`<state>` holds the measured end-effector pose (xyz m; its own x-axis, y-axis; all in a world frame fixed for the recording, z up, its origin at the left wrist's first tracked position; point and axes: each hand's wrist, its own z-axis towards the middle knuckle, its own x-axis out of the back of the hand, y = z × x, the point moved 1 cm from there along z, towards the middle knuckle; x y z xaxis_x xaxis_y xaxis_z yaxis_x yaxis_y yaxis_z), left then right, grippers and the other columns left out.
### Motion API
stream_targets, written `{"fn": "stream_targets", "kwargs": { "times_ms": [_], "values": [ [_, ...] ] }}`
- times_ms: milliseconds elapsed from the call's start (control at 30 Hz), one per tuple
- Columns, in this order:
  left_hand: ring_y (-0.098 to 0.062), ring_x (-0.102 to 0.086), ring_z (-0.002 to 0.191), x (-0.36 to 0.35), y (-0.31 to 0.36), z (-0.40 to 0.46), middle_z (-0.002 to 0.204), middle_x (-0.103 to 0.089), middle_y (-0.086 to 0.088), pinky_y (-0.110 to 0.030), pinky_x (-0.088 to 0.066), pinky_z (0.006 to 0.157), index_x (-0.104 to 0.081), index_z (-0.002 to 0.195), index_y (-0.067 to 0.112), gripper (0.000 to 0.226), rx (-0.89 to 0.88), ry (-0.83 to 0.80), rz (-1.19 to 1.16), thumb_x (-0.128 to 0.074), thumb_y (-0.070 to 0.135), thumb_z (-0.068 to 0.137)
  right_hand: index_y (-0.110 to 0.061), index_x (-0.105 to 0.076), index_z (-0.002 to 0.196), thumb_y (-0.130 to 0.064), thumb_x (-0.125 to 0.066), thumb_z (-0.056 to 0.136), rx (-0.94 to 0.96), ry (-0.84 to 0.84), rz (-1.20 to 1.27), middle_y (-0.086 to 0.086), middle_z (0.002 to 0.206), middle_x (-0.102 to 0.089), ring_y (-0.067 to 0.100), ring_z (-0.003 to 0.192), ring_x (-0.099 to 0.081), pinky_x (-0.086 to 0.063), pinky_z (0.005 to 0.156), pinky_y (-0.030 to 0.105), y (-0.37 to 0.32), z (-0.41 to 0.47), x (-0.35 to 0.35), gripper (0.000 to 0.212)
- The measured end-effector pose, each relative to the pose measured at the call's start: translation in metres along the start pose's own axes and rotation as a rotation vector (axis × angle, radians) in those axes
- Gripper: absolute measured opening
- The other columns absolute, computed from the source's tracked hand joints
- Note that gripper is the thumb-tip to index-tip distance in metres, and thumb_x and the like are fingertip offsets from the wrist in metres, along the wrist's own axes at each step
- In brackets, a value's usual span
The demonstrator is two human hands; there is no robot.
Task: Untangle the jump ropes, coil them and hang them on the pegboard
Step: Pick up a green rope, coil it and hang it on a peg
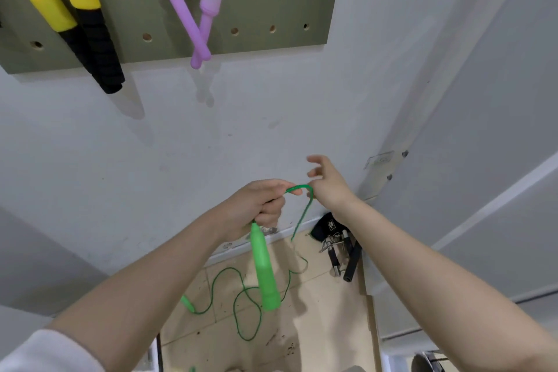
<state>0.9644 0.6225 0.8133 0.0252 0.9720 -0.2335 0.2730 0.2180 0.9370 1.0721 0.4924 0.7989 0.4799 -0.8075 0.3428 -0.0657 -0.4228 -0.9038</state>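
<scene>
My left hand is closed around the green jump rope just above one green handle, which hangs straight down from my fist. A short arch of cord runs from that fist to my right hand, which pinches it low while the upper fingers are spread. The rest of the cord trails in loose loops on the floor to the second green handle. On the grey-green pegboard hang a rope with yellow-and-black handles and a yellow-green rope with purple handles.
A white wall fills the middle of the view below the pegboard. On the beige tiled floor by the wall lies black and metal gear. Several pegboard holes at the right side hold nothing.
</scene>
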Motion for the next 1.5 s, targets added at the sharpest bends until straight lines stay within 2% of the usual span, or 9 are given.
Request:
{"fn": "stream_targets", "kwargs": {
  "times_ms": [100, 233, 400, 633, 733, 900, 1133, 1367, 1500],
  "values": [
    [-0.007, -0.034, 0.039, -0.011, 0.007, 0.001, 0.055, -0.043, 0.001, -0.015, -0.025, 0.037, -0.059, 0.084, 0.009, 0.031, 0.038, 0.023, -0.07, -0.03, 0.003, 0.094, -0.019, -0.06, 0.108, 0.007, -0.049, 0.085, 0.155, -0.264, 0.032, -0.005, 0.1, -0.06, 0.01, 0.089, -0.058, -0.046, 0.079, 0.017, -0.004, -0.007, 0.001, 0.036],
    [-0.004, -0.021, 0.034, -0.01, 0.016, 0.001, 0.048, -0.038, 0.005, -0.014, -0.014, 0.03, -0.05, 0.069, 0.012, 0.006, 0.087, -0.023, -0.437, -0.046, 0.012, 0.073, -0.009, -0.057, 0.076, -0.032, -0.04, 0.096, 0.046, -0.574, 0.19, 0.003, 0.054, -0.047, 0.019, 0.055, -0.05, -0.047, 0.079, 0.028, -0.001, -0.014, 0.017, 0.035],
    [-0.007, -0.014, 0.034, -0.018, 0.024, -0.007, 0.04, -0.024, 0.009, -0.018, -0.014, 0.032, -0.048, 0.056, 0.019, 0.04, -0.079, -0.237, -0.67, -0.082, 0.038, 0.062, -0.014, -0.049, 0.063, -0.019, -0.061, 0.089, 0.263, -0.335, 0.255, -0.011, 0.055, -0.048, 0.007, 0.056, -0.047, -0.046, 0.074, 0.022, 0.001, -0.01, 0.032, 0.028],
    [-0.013, -0.069, 0.064, -0.023, 0.03, 0.007, 0.073, -0.07, -0.009, -0.02, -0.055, 0.055, -0.05, 0.059, 0.01, 0.042, -0.296, 0.308, -0.874, -0.042, 0.024, 0.098, -0.018, -0.061, 0.089, -0.025, -0.039, 0.1, 0.351, -0.342, -0.406, -0.004, 0.058, -0.046, 0.004, 0.048, -0.044, -0.041, 0.057, 0.025, 0.029, -0.03, 0.035, 0.026],
    [-0.023, -0.067, 0.095, -0.027, 0.012, 0.016, 0.101, -0.068, -0.017, -0.029, -0.053, 0.088, -0.047, 0.072, 0.008, 0.036, -0.252, 0.35, -0.722, -0.033, 0.023, 0.102, -0.011, -0.057, 0.112, -0.029, -0.034, 0.101, 0.327, -0.523, -0.763, -0.001, 0.071, -0.05, 0.019, 0.074, -0.047, -0.038, 0.072, 0.029, 0.023, -0.051, 0.034, 0.032],
    [-0.022, -0.053, 0.119, -0.058, -0.018, 0.032, 0.123, -0.055, -0.016, -0.026, -0.04, 0.1, -0.052, 0.117, 0.003, 0.027, -0.146, 0.593, 0.021, -0.034, 0.014, 0.101, -0.01, -0.06, 0.098, -0.03, -0.049, 0.093, 0.514, -0.634, -1.114, 0.008, 0.085, -0.059, 0.028, 0.083, -0.059, -0.047, 0.073, 0.034, -0.008, -0.081, 0.03, 0.024],
    [-0.012, -0.046, 0.033, -0.097, -0.002, 0.006, 0.095, -0.069, -0.011, -0.016, -0.032, 0.037, -0.052, 0.125, 0.013, 0.032, -0.078, 0.289, 0.154, -0.033, 0.026, 0.102, -0.017, -0.059, 0.06, -0.022, -0.076, 0.075, 0.73, -0.103, -0.429, -0.007, 0.048, -0.045, 0.007, 0.046, -0.038, -0.03, 0.049, 0.015, -0.042, -0.078, 0.079, 0.023],
    [-0.003, -0.017, 0.022, -0.113, 0.012, -0.017, 0.043, -0.051, -0.001, -0.021, -0.012, 0.038, -0.057, 0.09, 0.014, 0.057, -0.008, -0.04, 0.034, -0.028, 0.061, 0.076, -0.013, -0.05, 0.06, -0.027, -0.066, 0.085, 0.486, -0.053, 0.001, -0.003, 0.048, -0.036, 0.005, 0.042, -0.029, -0.026, 0.044, 0.021, -0.017, -0.048, 0.08, 0.033],
    [0.002, -0.034, 0.023, -0.092, 0.003, -0.012, 0.069, -0.064, -0.002, -0.011, -0.022, 0.027, -0.064, 0.119, 0.014, 0.04, -0.046, -0.351, -0.412, -0.051, 0.037, 0.089, -0.013, -0.046, 0.062, -0.04, -0.037, 0.098, 0.45, -0.113, -0.204, -0.004, 0.046, -0.047, 0.011, 0.042, -0.04, -0.04, 0.052, 0.031, 0.008, -0.049, 0.063, 0.045]
  ]
}}
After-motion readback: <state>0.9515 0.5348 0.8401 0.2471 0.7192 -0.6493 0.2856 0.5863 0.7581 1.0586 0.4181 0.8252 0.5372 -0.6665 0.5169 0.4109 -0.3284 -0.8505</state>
